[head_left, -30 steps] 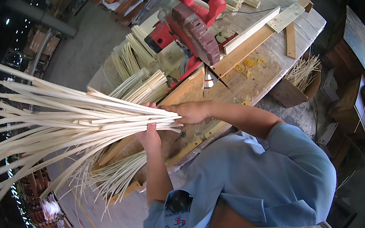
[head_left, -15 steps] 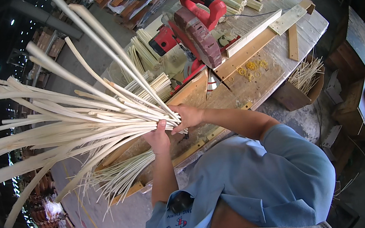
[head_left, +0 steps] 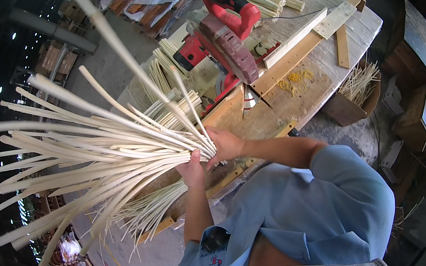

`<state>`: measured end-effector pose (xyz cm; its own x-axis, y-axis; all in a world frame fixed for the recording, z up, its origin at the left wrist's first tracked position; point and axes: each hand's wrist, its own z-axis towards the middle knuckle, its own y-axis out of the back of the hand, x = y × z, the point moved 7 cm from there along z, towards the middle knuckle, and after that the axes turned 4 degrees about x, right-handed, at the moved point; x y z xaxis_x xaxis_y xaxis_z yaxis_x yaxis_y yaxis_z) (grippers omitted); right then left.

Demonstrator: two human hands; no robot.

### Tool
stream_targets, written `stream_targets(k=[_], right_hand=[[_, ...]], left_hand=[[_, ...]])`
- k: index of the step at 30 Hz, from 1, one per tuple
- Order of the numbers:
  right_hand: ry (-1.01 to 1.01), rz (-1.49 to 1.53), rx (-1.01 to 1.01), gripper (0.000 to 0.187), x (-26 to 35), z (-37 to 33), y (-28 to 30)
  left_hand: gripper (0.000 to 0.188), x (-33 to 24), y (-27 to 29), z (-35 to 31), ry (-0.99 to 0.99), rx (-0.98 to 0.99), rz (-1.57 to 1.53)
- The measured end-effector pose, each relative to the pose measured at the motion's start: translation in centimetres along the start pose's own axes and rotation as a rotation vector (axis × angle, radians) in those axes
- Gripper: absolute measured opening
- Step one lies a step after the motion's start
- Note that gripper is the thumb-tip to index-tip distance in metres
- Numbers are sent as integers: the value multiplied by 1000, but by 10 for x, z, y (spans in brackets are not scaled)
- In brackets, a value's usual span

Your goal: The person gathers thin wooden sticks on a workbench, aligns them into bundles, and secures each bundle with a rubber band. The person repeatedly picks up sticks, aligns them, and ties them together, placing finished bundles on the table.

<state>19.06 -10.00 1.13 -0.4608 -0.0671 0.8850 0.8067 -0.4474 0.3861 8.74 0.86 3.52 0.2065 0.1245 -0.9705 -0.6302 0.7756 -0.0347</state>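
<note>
Head view: left hand [head_left: 192, 172] and right hand [head_left: 226, 143] are both grasping the strips [head_left: 173, 157] by one end.
Grip is sitting at the bundle's right-hand end; nearly all the length is lying outside it, fanning out to the left, a few strips angling up and blurring. Left hand is closing on the near side, thumb lying along the strips; right hand is wrapping the end, only short tips showing between the two. Bundle is hanging over the left part of the bench [head_left: 280, 110], above thin sticks [head_left: 153, 208] lying at the near edge. Saw [head_left: 229, 50] is standing beyond the right hand, apart from it; yellow bands [head_left: 292, 82] are lying to the right.
</note>
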Motion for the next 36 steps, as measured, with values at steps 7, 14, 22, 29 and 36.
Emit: stream_targets(k=[7, 14, 22, 29, 36], right_hand=[[-31, -5, -174, 87, 11, -1, -8], [113, 69, 365, 76, 45, 32, 30], [-134, 370, 1010, 70, 41, 30, 15], [-141, 558, 977, 70, 17, 29, -3], [26, -30, 92, 77, 22, 24, 7]], left_hand=[[77, -32, -23, 6, -75, -79, -201], [78, -85, -7, 20, -142, -147, -297], [76, -86, -32, 32, 72, 193, -364], [51, -50, -18, 36, 146, 50, -471], [54, -51, 7, 44, 14, -210, -158]])
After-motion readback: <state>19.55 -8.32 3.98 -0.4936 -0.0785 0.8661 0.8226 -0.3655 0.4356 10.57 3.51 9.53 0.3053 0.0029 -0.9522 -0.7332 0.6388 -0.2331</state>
